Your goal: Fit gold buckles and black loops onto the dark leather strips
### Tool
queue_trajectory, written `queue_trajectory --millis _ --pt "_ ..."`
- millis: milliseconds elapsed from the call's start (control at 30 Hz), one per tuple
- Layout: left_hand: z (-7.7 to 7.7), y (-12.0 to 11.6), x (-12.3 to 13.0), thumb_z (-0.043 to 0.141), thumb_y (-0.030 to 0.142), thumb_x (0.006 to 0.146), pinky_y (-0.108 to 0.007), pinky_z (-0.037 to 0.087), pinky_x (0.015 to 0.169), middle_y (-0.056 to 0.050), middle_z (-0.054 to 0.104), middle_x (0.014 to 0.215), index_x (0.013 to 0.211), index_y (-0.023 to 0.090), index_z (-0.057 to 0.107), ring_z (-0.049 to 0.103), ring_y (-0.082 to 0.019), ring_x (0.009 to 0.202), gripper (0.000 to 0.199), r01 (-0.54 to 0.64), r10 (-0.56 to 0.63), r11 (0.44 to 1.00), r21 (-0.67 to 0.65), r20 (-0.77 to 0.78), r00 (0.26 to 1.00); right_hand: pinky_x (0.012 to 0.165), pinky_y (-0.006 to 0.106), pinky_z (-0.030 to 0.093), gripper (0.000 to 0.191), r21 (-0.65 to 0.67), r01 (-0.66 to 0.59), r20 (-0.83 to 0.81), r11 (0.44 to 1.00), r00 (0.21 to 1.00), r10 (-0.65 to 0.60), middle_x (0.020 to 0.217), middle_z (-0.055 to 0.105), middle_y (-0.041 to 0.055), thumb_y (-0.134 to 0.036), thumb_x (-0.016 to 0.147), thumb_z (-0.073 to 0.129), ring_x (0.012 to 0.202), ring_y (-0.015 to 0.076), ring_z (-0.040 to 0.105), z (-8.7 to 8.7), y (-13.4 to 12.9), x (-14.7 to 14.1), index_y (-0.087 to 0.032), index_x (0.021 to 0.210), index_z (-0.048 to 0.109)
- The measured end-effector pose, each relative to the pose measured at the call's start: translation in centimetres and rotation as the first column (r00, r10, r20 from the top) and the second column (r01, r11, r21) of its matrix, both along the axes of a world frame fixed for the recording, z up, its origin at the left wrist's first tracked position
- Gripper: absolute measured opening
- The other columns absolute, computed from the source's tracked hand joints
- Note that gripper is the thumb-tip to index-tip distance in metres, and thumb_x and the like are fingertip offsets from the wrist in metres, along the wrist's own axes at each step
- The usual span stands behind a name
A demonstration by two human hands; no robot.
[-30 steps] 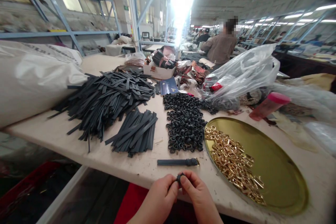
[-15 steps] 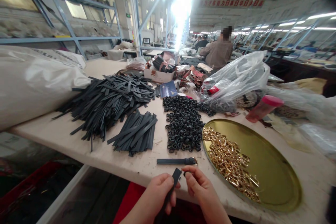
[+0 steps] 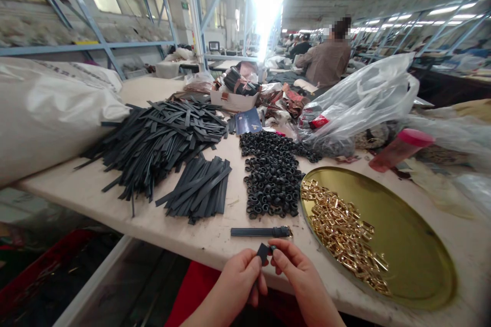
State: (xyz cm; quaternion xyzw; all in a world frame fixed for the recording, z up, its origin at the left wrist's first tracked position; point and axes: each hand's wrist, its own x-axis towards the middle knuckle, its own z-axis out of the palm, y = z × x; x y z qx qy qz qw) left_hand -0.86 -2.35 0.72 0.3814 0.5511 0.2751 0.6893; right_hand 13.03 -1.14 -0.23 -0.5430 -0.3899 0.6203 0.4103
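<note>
My left hand [image 3: 245,273] is closed around a dark strap [image 3: 262,252], whose end sticks out above the thumb. Close beside that end, my right hand [image 3: 288,263] pinches a small black loop [image 3: 272,249]. Just beyond both hands, a strap with a gold buckle [image 3: 261,232] lies flat on the table. A heap of black loops [image 3: 273,179] is behind it. To the right, gold buckles [image 3: 345,237] are spread over the left half of a round golden tray [image 3: 414,265]. A small stack of dark straps [image 3: 199,189] lies left of the loops.
A large pile of dark strips [image 3: 161,138] spreads beside a white sack [image 3: 57,117]. Further back are a blue booklet [image 3: 248,121], an open box [image 3: 233,100], a clear plastic bag [image 3: 360,102] and a pink-lidded container [image 3: 401,149]. A person [image 3: 326,59] sits beyond the table.
My two hands have come closer together, bringing the loop near the strap's end. The strap in my left hand now shows less of its length. The view has shifted slightly.
</note>
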Motion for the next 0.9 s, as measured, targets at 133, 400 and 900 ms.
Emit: queue_trajectory --millis 133,400,900 --pt "-0.1 0.1 0.0 0.034 0.037 0.084 -0.019 0.027 0.042 0.006 0.047 0.049 0.078 0.016 0.052 0.039 -0.008 0.039 0.028 0.079 -0.015 0.971 0.226 -0.273 0.962 0.058 0.025 0.04 0.03 -0.025 0.025 -0.054 0.999 0.998 -0.026 0.065 0.062 -0.0001 -0.041 0.063 0.068 0.062 0.0144 0.052 -0.1 0.5 -0.4 -0.018 0.082 0.064" --pt "0.9 0.8 -0.1 0.035 0.031 0.083 -0.02 0.029 0.049 0.001 0.05 0.053 0.067 0.017 0.053 0.046 -0.012 0.053 0.028 0.329 -0.149 0.896 0.297 -0.497 0.855 0.055 0.023 0.037 0.031 -0.073 -0.074 -0.123 0.995 0.99 0.065 0.054 0.056 -0.0041 -0.041 0.058 0.073 0.053 0.011 0.049 -0.6 0.6 -0.1 -0.017 0.076 0.063" --pt "2.6 -0.5 -1.9 0.044 0.034 0.077 -0.014 0.017 0.036 0.005 0.052 0.05 0.075 0.013 0.055 0.032 -0.002 0.033 0.023 0.243 -0.234 0.967 -0.076 0.11 0.966 0.049 0.019 0.035 0.025 -0.259 -0.044 -0.46 0.965 0.884 -0.083 0.052 0.048 -0.0074 -0.033 0.062 0.072 0.046 0.0061 0.041 0.0 -0.8 -0.1 -0.017 0.075 0.058"
